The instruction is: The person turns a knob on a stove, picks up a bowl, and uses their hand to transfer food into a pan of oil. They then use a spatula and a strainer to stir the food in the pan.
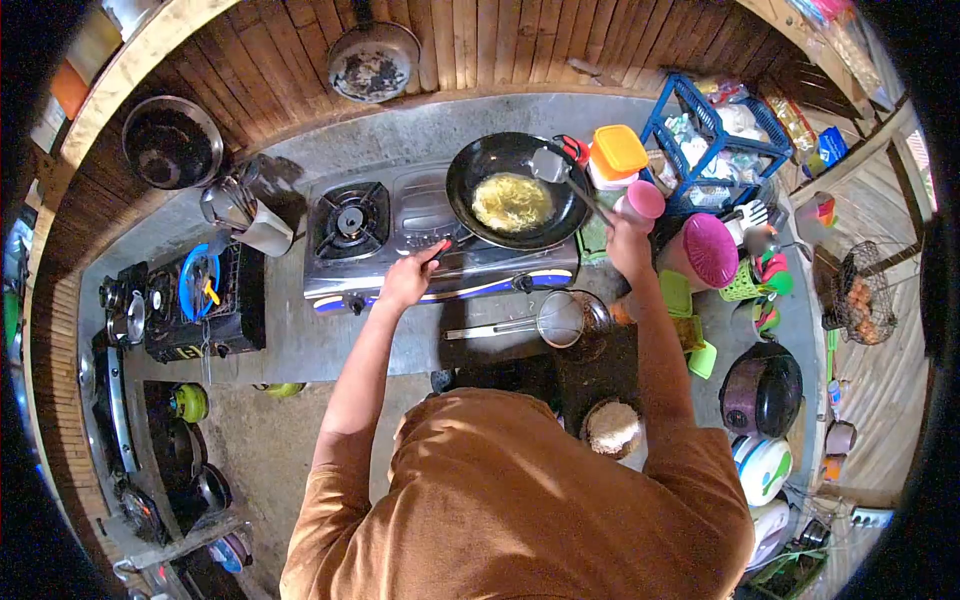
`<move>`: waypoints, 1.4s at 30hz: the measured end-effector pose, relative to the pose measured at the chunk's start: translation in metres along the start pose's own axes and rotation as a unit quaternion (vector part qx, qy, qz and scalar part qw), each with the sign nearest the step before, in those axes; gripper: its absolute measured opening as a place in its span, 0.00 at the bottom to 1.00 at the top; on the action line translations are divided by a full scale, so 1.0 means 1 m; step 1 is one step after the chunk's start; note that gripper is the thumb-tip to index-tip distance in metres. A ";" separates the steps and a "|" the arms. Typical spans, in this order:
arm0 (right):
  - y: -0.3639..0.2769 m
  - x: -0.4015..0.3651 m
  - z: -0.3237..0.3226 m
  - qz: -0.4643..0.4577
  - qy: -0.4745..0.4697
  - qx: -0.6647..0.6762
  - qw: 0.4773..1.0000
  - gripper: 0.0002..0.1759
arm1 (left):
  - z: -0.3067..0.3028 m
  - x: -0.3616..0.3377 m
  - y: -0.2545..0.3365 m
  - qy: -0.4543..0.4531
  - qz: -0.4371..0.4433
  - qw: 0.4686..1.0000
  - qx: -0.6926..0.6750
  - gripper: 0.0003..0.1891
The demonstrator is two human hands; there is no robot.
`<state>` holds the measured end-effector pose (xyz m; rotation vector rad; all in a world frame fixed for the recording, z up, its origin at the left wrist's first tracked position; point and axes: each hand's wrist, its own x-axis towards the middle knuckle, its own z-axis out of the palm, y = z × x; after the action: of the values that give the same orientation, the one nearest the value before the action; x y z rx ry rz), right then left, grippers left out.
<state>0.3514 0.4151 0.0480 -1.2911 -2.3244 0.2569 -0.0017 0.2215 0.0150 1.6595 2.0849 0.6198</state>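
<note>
A black wok [466,179] sits on the right burner of a two-burner gas stove [332,283], with yellow, egg-like food [513,203] frying in its middle. My left hand [408,276] is closed on the wok's red-and-black handle at the near left side. My right hand [628,248] grips a spatula [582,190] with a dark flat blade. That blade is over the wok's right part, close to the far right rim and just beside the food.
A wire strainer [560,318] lies in front of the stove. To the right stand an orange-lidded container [620,150], a pink cup [644,200], a blue basket [690,133] and a magenta basin [712,252]. A utensil holder [266,232] stands left of the empty burner [350,220].
</note>
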 end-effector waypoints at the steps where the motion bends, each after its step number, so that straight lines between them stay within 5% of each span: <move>1: 0.003 0.005 -0.001 0.005 -0.001 -0.015 1.000 0.17 | -0.001 -0.001 0.003 -0.002 -0.007 1.000 -0.002 0.21; 8: 0.019 0.030 0.026 -0.011 -0.131 -0.061 0.989 0.16 | -0.003 -0.003 0.012 -0.015 -0.025 0.999 -0.016 0.21; 10: 0.016 0.030 0.044 0.009 -0.134 0.114 0.984 0.16 | -0.003 -0.004 0.012 -0.009 -0.020 1.000 -0.022 0.21; 18: 0.006 0.011 0.031 0.113 -0.236 0.299 0.918 0.15 | 0.000 -0.003 0.004 -0.023 0.002 0.999 -0.022 0.21; 23: 0.006 -0.003 0.013 -0.085 -0.012 0.112 0.990 0.15 | 0.007 0.002 -0.010 -0.017 0.057 0.997 -0.040 0.22; 24: 0.013 -0.004 0.015 -0.082 -0.011 0.105 0.991 0.15 | 0.008 0.003 -0.011 -0.019 0.062 0.997 -0.044 0.22; 26: 0.023 -0.006 0.018 -0.053 -0.059 -0.162 0.984 0.14 | 0.008 0.003 -0.013 -0.019 0.074 0.996 -0.049 0.22; 28: 0.006 -0.014 0.007 -0.098 -0.009 -0.182 0.978 0.13 | 0.014 0.004 -0.020 -0.008 0.094 0.994 -0.055 0.22; 31: 0.006 -0.016 0.009 -0.006 0.030 -0.166 0.986 0.13 | 0.017 0.008 -0.022 0.000 0.108 0.992 -0.060 0.22; 34: 0.013 -0.020 0.006 -0.040 -0.028 -0.198 0.979 0.13 | 0.009 0.004 -0.015 -0.023 0.067 0.996 -0.056 0.21; 36: -0.027 -0.012 -0.020 0.035 -0.239 -0.124 0.962 0.10 | 0.006 0.003 -0.013 -0.016 0.073 0.996 -0.055 0.22; 37: -0.032 -0.017 -0.017 0.102 -0.211 -0.029 0.972 0.11 | 0.001 0.001 -0.010 -0.015 0.074 0.996 -0.054 0.22; 42: -0.065 -0.021 -0.008 0.040 -0.247 0.103 0.963 0.14 | 0.003 0.004 -0.013 0.003 0.079 0.994 -0.078 0.21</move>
<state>0.3155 0.3624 0.0728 -1.3288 -2.5551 0.9169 -0.0118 0.2234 0.0051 1.7447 1.8687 0.8162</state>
